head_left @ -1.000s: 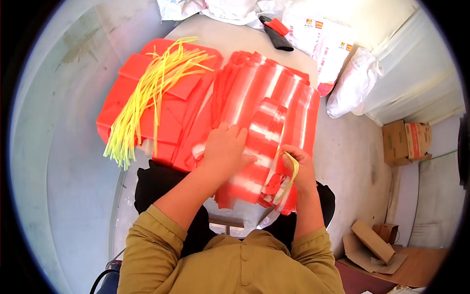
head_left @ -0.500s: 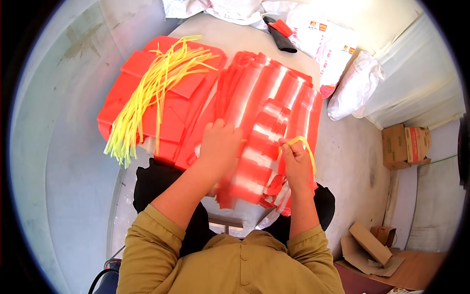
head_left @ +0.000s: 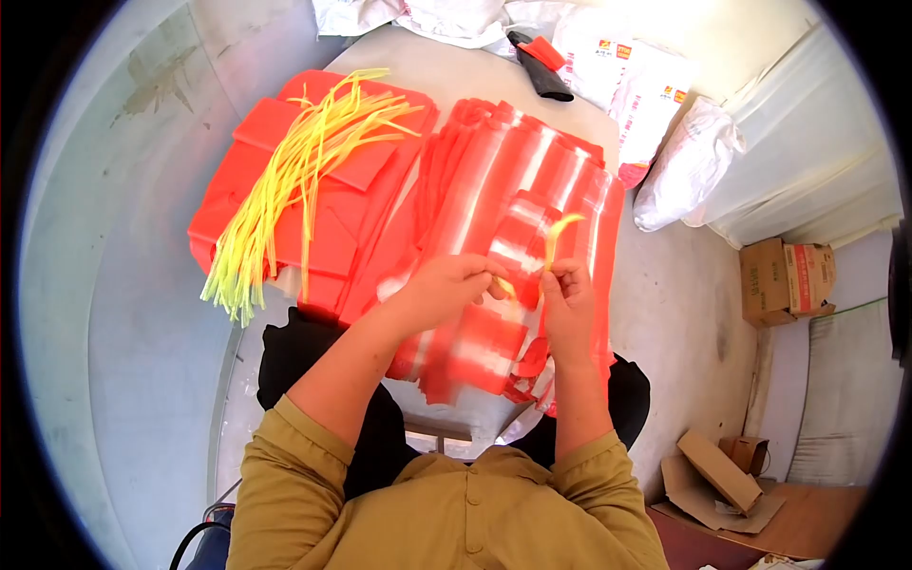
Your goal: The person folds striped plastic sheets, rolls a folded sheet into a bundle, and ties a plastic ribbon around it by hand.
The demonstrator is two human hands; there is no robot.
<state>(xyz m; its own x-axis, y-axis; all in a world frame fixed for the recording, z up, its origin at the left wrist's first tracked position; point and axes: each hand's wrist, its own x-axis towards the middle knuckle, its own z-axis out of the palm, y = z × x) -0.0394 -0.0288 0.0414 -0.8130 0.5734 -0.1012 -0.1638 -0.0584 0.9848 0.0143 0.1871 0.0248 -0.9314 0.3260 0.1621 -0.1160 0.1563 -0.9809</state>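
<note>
Red-and-white striped sheets [head_left: 475, 180] lie in a layered pile in front of me. A narrower striped bundle [head_left: 484, 347] rests on top, under my hands. My left hand [head_left: 451, 290] pinches one end of a yellow strip [head_left: 556, 237] over the bundle. Just to its right, my right hand [head_left: 568, 294] is closed on the same strip, whose free end sticks up above the fingers. The strip's middle part is hard to make out. Many loose yellow strips [head_left: 285, 180] lie across the folded red sheets [head_left: 223, 204] on the left.
White sacks [head_left: 684, 166] stand behind and to the right of the work surface [head_left: 399, 62]. A black object with a red piece [head_left: 546, 76] lies near its back edge. Cardboard boxes [head_left: 768, 275] sit on the right, and opened cardboard [head_left: 708, 484] lies at the lower right.
My left hand has moved right and down, closer to my right hand, and now pinches yellow strip. The strip's free end has swung from the right side to above my right hand.
</note>
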